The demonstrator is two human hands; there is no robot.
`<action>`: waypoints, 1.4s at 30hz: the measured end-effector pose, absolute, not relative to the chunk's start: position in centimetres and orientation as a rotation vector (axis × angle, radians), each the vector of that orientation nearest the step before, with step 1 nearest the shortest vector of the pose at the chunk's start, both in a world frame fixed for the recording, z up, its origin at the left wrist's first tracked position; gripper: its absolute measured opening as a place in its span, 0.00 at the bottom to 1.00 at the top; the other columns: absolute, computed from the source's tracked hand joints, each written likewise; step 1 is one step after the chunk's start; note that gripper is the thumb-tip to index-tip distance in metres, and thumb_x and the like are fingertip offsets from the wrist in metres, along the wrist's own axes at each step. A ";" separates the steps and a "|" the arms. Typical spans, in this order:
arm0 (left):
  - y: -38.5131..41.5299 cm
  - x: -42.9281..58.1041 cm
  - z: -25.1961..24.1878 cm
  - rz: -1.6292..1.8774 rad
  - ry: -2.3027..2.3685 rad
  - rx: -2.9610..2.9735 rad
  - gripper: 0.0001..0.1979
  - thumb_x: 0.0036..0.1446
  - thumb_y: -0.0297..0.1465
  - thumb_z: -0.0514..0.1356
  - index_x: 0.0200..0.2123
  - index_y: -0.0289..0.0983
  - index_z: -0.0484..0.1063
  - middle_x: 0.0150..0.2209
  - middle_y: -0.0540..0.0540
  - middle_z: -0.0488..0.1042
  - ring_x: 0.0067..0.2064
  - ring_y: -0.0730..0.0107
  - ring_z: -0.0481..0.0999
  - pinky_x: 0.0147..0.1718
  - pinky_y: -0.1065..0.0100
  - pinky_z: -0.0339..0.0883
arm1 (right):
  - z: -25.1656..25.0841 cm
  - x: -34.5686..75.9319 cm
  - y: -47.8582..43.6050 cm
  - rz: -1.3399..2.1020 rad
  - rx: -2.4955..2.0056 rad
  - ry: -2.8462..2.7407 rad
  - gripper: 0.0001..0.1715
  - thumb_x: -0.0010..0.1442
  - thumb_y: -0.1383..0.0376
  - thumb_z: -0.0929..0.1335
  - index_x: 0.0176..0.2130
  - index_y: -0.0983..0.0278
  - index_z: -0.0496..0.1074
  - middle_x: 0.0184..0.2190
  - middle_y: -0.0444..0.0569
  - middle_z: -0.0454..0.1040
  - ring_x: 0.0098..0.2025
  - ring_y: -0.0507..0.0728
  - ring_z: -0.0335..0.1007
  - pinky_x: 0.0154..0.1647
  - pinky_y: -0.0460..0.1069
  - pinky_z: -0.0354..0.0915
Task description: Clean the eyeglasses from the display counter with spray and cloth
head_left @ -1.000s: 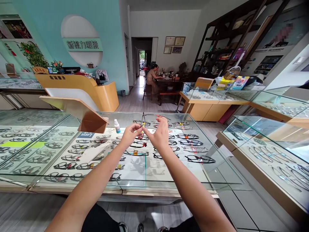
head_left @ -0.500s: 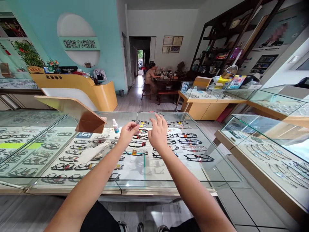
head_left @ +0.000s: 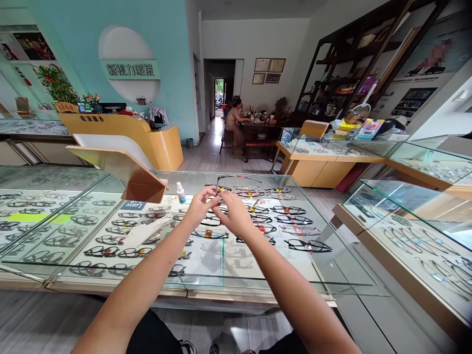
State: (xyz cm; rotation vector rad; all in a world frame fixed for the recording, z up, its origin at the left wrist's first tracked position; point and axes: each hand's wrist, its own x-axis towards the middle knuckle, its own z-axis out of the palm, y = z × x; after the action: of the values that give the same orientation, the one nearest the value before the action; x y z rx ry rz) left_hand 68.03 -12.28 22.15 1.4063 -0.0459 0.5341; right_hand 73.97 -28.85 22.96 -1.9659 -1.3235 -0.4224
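Above the glass display counter (head_left: 315,290), a pair of eyeglasses (head_left: 240,177) is held up, its thin dark temple with a reddish mark reaching away from me. My left hand (head_left: 202,209) pinches the frame between thumb and fingers. Close against it, my right hand (head_left: 233,210) has its fingers closed on the same frame, and the fingertips of both hands meet. The hands hide most of the front of the glasses. Rows of folded eyeglasses (head_left: 309,246) lie inside the counter below.
A small white spray bottle (head_left: 181,194) and a tilted wooden-backed stand (head_left: 142,184) rest on the glass at left. Nearby lies a pale cloth (head_left: 147,232). More glass cases (head_left: 409,241) stand to the right. A person (head_left: 234,120) sits at a table further back.
My right hand, raised with fingers apart before, has come down and left onto the eyeglasses beside my left hand. The view has shifted slightly.
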 end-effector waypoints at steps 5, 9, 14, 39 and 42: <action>-11.9 67.8 22.2 0.502 -0.093 1.482 0.22 0.54 0.49 0.77 0.33 0.37 0.77 0.60 0.38 0.76 0.56 0.54 0.78 0.46 0.61 0.79 | 22.1 74.5 -28.6 -0.335 -1.871 -1.269 0.14 0.75 0.60 0.68 0.55 0.64 0.76 0.54 0.61 0.83 0.58 0.68 0.79 0.59 0.62 0.74; -10.5 67.6 22.5 0.887 -0.081 1.843 0.13 0.67 0.43 0.66 0.42 0.40 0.82 0.57 0.38 0.78 0.61 0.51 0.77 0.61 0.52 0.73 | 22.0 75.1 -28.8 -0.392 -1.837 -1.183 0.19 0.75 0.55 0.68 0.58 0.63 0.77 0.57 0.62 0.82 0.59 0.69 0.79 0.62 0.63 0.74; -6.7 68.1 21.9 1.412 0.584 2.017 0.18 0.64 0.32 0.66 0.56 0.40 0.74 0.60 0.36 0.76 0.65 0.47 0.72 0.69 0.48 0.62 | 22.6 75.4 -29.2 -0.417 -1.773 -1.080 0.22 0.77 0.54 0.66 0.62 0.59 0.76 0.55 0.59 0.82 0.56 0.68 0.79 0.60 0.63 0.74; -8.1 68.3 23.0 0.619 0.112 1.308 0.19 0.54 0.44 0.72 0.42 0.42 0.71 0.32 0.51 0.67 0.33 0.69 0.69 0.24 0.74 0.65 | 22.9 75.5 -29.3 -0.238 -1.559 -1.035 0.20 0.76 0.52 0.67 0.58 0.58 0.79 0.56 0.55 0.83 0.49 0.62 0.79 0.54 0.58 0.73; -8.7 67.3 24.1 0.385 -0.037 1.150 0.29 0.53 0.60 0.69 0.32 0.40 0.69 0.25 0.52 0.62 0.25 0.72 0.62 0.17 0.76 0.52 | 22.9 75.2 -29.2 -0.117 -1.570 -1.072 0.19 0.76 0.51 0.66 0.54 0.58 0.80 0.55 0.54 0.83 0.50 0.62 0.79 0.53 0.58 0.73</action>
State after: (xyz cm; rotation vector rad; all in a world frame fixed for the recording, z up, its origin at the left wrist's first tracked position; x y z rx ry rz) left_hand 67.33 -8.69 24.08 1.1505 -0.0367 0.3847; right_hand 75.20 -29.23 22.90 -1.5703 -1.0719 -0.1171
